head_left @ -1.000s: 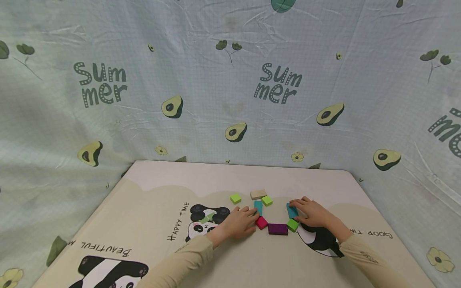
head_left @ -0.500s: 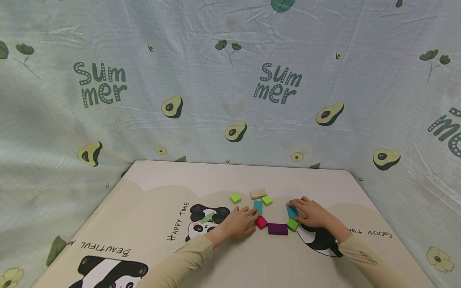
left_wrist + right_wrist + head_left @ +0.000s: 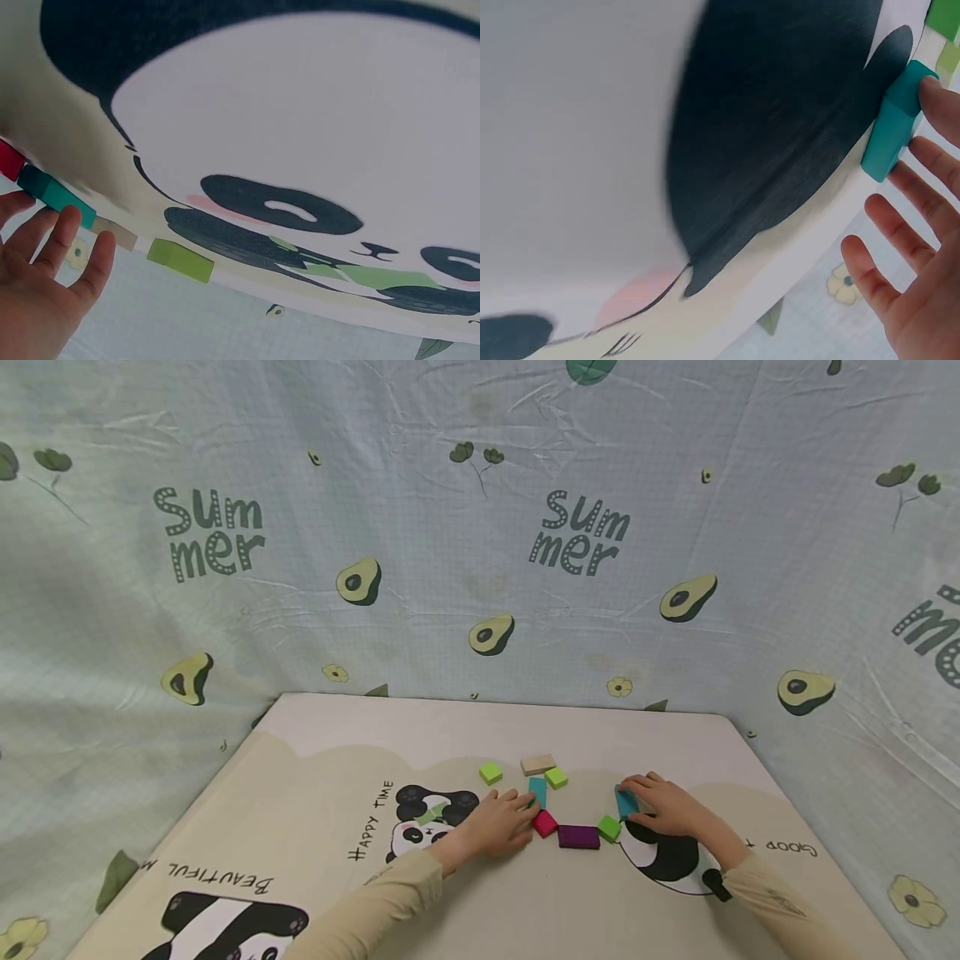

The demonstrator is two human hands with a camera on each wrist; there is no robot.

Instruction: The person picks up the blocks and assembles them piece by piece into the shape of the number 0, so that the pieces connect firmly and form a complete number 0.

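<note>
My right hand [image 3: 667, 806] pinches a teal block [image 3: 626, 802] between thumb and fingertips. In the right wrist view the thumb presses one end of it while the outer fingers stay spread. My left hand [image 3: 498, 822] has its fingertips at a second teal block [image 3: 537, 788], fingers loosely extended in the left wrist view. Below that block lies a red block [image 3: 544, 824], its corner at a dark purple block [image 3: 579, 837]. A green cube [image 3: 609, 828] sits at the purple block's right end, with a gap to the teal block in my right hand.
Behind the left teal block lie a bare wooden block [image 3: 537, 766] and a lime block [image 3: 556, 777]. Another lime block [image 3: 491, 773] lies further left. The table mat [image 3: 480, 918] has panda prints, and a printed curtain [image 3: 420, 527] hangs behind and beside it.
My right hand has shifted right with its teal block, which has come away from the green cube. My left hand and the other blocks have stayed in place.
</note>
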